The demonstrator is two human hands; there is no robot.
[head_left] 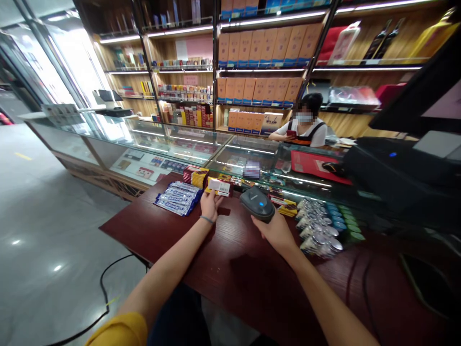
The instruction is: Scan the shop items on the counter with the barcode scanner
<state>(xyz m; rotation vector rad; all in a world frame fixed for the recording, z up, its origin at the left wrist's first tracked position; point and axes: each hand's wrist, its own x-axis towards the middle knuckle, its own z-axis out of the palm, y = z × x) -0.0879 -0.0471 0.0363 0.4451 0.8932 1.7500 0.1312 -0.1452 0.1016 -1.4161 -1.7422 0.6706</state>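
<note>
Left hand (211, 205): closed in a pinch on one red-and-yellow packet (219, 186), held over bench (216, 254). Right hand (278, 231): wrapped round dark scanner (257, 203), at packet's four o'clock. Silver-topped containers (317, 228): grouped on bench, scanner's four o'clock.

Lit wooden shelves (163, 48) stand behind a long glass counter (173, 133) on glossy grey floor (72, 211).

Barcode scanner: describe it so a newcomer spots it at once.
Start at the dark red wooden table before the glass display counter. Over that table, the right hand grips the barcode scanner. Dark and rounded, with a lit blue dot, it differs from the flat packet in the left hand.
</note>
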